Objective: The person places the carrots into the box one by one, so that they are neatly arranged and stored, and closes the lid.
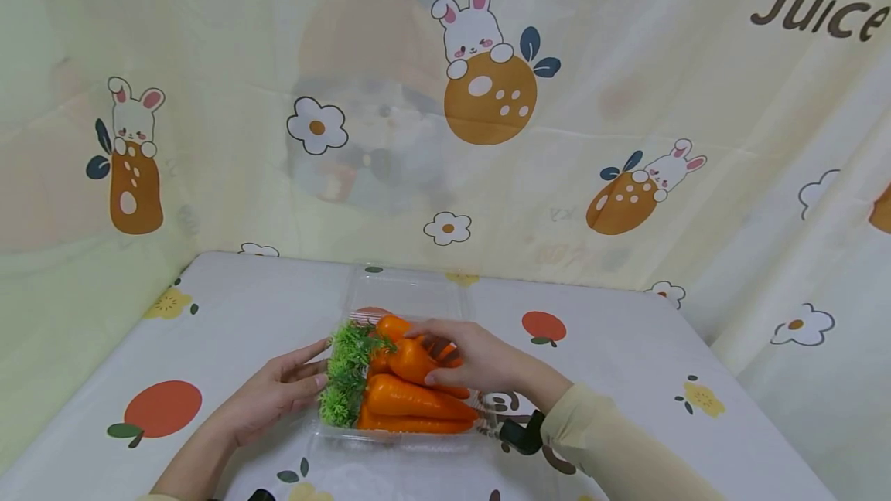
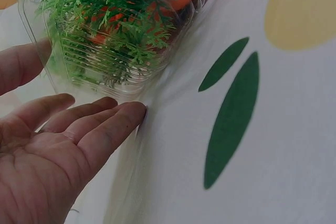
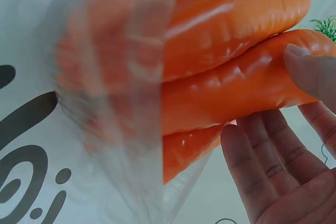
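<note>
Orange carrots [image 1: 418, 398] with bushy green tops [image 1: 348, 369] lie in a clear plastic clamshell box [image 1: 327, 433] on the table. My right hand [image 1: 480, 358] is at the far right part of the box. There its thumb lies on a carrot [image 3: 241, 82] while its fingers curl under it, as the right wrist view shows. My left hand [image 1: 278, 393] is beside the left wall of the box. In the left wrist view its fingers are fairly straight, close to or touching the clear wall [image 2: 118, 85] next to the leafy tops.
The box's clear lid [image 1: 411, 296] lies folded back behind it. A white cloth printed with fruit and flowers covers the table [image 1: 612, 362]. A printed curtain [image 1: 376, 45] hangs along the back and sides.
</note>
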Action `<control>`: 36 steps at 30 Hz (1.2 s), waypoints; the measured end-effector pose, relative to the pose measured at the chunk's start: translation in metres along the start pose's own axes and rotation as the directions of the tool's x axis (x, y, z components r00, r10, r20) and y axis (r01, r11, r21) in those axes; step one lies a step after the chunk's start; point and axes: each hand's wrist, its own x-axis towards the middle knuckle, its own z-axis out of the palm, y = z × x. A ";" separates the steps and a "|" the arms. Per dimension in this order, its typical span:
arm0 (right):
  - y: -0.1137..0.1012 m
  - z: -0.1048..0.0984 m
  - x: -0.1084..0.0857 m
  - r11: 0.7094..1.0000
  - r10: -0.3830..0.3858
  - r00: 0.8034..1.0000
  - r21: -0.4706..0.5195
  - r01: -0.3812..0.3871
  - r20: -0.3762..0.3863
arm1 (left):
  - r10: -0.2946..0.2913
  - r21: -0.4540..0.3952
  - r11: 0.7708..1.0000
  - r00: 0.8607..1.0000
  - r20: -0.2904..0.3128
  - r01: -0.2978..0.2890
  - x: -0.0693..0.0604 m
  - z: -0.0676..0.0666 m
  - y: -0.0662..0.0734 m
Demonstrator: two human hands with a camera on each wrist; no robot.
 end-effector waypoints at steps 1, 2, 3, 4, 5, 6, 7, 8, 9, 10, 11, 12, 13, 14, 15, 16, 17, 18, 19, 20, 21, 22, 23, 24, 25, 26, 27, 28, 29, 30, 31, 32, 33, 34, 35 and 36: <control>0.000 0.000 0.000 1.000 0.003 1.000 -0.005 -0.003 -0.002 | 0.000 0.002 1.000 1.000 0.000 0.000 0.000 0.000 0.000; 0.000 -0.001 -0.001 1.000 0.004 1.000 -0.006 -0.004 -0.004 | 0.001 0.004 1.000 1.000 0.001 -0.001 0.000 0.000 0.000; 0.001 -0.001 -0.001 1.000 0.004 1.000 -0.007 -0.004 -0.004 | 0.001 0.006 1.000 1.000 0.000 -0.001 0.001 0.000 -0.001; 0.001 -0.001 -0.002 1.000 0.004 1.000 -0.008 -0.004 -0.005 | 0.002 0.008 1.000 1.000 0.000 -0.002 0.001 0.000 -0.001; 0.001 -0.001 -0.002 1.000 0.005 1.000 -0.009 -0.005 -0.006 | -0.001 0.008 1.000 1.000 -0.002 0.001 0.001 0.000 -0.001; 0.001 -0.001 -0.002 1.000 0.005 1.000 -0.012 -0.005 -0.006 | -0.003 0.007 1.000 1.000 -0.004 0.003 0.001 0.000 -0.001; 0.001 -0.001 -0.002 1.000 0.007 1.000 -0.013 -0.008 -0.005 | -0.005 0.005 1.000 1.000 -0.005 0.005 0.001 0.000 -0.001; 0.002 -0.001 -0.002 1.000 0.007 1.000 -0.012 -0.008 -0.005 | -0.005 0.003 1.000 1.000 -0.004 0.005 0.002 0.000 -0.001; 0.002 -0.001 -0.002 1.000 0.009 1.000 -0.013 -0.009 -0.004 | -0.004 0.001 1.000 1.000 -0.003 0.004 0.002 0.000 -0.001; 0.002 -0.001 -0.002 1.000 0.010 1.000 -0.015 -0.011 -0.004 | -0.004 -0.001 1.000 1.000 -0.002 0.004 0.002 0.000 -0.001; 0.003 -0.001 -0.002 1.000 0.014 1.000 -0.017 -0.014 -0.004 | -0.007 -0.003 1.000 1.000 -0.003 0.007 0.002 0.000 -0.001; 0.003 -0.001 -0.002 1.000 0.016 1.000 -0.018 -0.016 -0.004 | -0.004 -0.003 1.000 1.000 0.000 0.004 0.001 0.000 -0.001; 0.003 -0.001 -0.002 1.000 0.018 1.000 -0.019 -0.018 -0.004 | -0.004 -0.002 1.000 1.000 -0.001 0.004 0.002 0.000 -0.001; 0.003 -0.002 -0.003 1.000 0.019 1.000 -0.020 -0.019 -0.004 | -0.003 0.001 1.000 1.000 -0.001 0.003 0.002 0.000 -0.001; 0.004 -0.002 -0.003 1.000 0.021 1.000 -0.019 -0.021 -0.005 | -0.007 0.002 1.000 1.000 -0.005 0.007 0.002 0.000 -0.001; 0.004 -0.002 -0.003 1.000 0.023 1.000 -0.019 -0.023 -0.005 | -0.009 0.004 1.000 1.000 -0.007 0.009 0.002 0.000 -0.001; 0.004 -0.002 -0.004 1.000 0.025 1.000 -0.018 -0.025 -0.004 | -0.011 0.007 1.000 1.000 -0.009 0.011 0.001 0.000 -0.001; 0.004 -0.003 -0.004 1.000 0.026 1.000 -0.015 -0.026 -0.004 | -0.010 0.010 1.000 1.000 -0.007 0.010 0.001 0.000 -0.001; 0.005 -0.003 -0.004 1.000 0.024 1.000 -0.015 -0.024 -0.005 | -0.012 0.012 1.000 1.000 -0.008 0.012 0.002 0.000 -0.001; 0.006 -0.003 -0.005 1.000 0.022 1.000 -0.014 -0.022 -0.006 | -0.014 0.014 1.000 1.000 -0.008 0.014 0.002 0.000 -0.001; 0.007 -0.004 -0.005 1.000 0.021 1.000 -0.014 -0.021 -0.007 | -0.017 0.014 1.000 1.000 -0.009 0.017 0.002 0.000 -0.001; 0.008 -0.004 -0.005 1.000 0.020 1.000 -0.015 -0.020 -0.009 | -0.014 0.014 1.000 1.000 -0.006 0.014 0.001 0.000 -0.001; 0.008 -0.005 -0.006 1.000 0.020 1.000 -0.016 -0.020 -0.012 | -0.014 0.015 1.000 1.000 -0.005 0.014 0.002 0.000 -0.001; 0.008 -0.006 -0.006 1.000 0.019 1.000 -0.017 -0.019 -0.016 | -0.014 0.015 1.000 1.000 -0.004 0.015 0.002 0.000 -0.001; 0.009 -0.007 -0.007 1.000 0.018 1.000 -0.019 -0.019 -0.019 | -0.014 0.015 1.000 1.000 -0.003 0.014 0.002 0.000 -0.001; 0.008 -0.007 -0.008 1.000 0.021 1.000 -0.019 -0.021 -0.021 | -0.015 0.017 1.000 1.000 -0.004 0.015 0.001 0.000 -0.001; 0.008 -0.008 -0.009 1.000 0.023 0.999 -0.021 -0.023 -0.024 | -0.012 0.018 1.000 1.000 -0.001 0.012 0.001 0.000 -0.001; 0.007 -0.009 -0.010 0.999 0.024 0.999 -0.022 -0.025 -0.027 | -0.008 0.019 1.000 1.000 0.002 0.008 0.001 0.000 -0.001; 0.007 -0.010 -0.011 0.999 0.023 0.999 -0.023 -0.024 -0.030 | -0.009 0.022 1.000 1.000 0.001 0.009 0.001 0.000 -0.001; 0.008 -0.011 -0.012 0.999 0.021 0.999 -0.024 -0.022 -0.033 | -0.010 0.023 1.000 1.000 0.000 0.010 0.001 0.000 -0.001; 0.008 -0.012 -0.013 0.999 0.021 0.999 -0.025 -0.021 -0.036 | -0.009 0.024 1.000 1.000 0.000 0.009 0.001 0.000 -0.001; 0.008 -0.013 -0.014 0.999 0.020 0.999 -0.027 -0.021 -0.040 | -0.008 0.025 1.000 1.000 0.000 0.008 0.000 0.000 -0.001; 0.009 -0.015 -0.015 0.999 0.019 0.999 -0.029 -0.021 -0.046 | -0.007 0.024 1.000 1.000 0.001 0.007 0.000 0.000 -0.001; 0.009 -0.016 -0.016 0.999 0.019 0.999 -0.031 -0.021 -0.050 | -0.011 0.023 1.000 1.000 -0.001 0.011 0.000 0.000 -0.001; 0.010 -0.017 -0.018 0.999 0.019 0.998 -0.033 -0.021 -0.055 | -0.010 0.022 1.000 1.000 0.000 0.010 0.000 0.000 -0.001; 0.011 -0.018 -0.019 0.999 0.020 0.998 -0.033 -0.022 -0.060 | -0.010 0.022 1.000 1.000 0.001 0.010 0.000 0.000 -0.001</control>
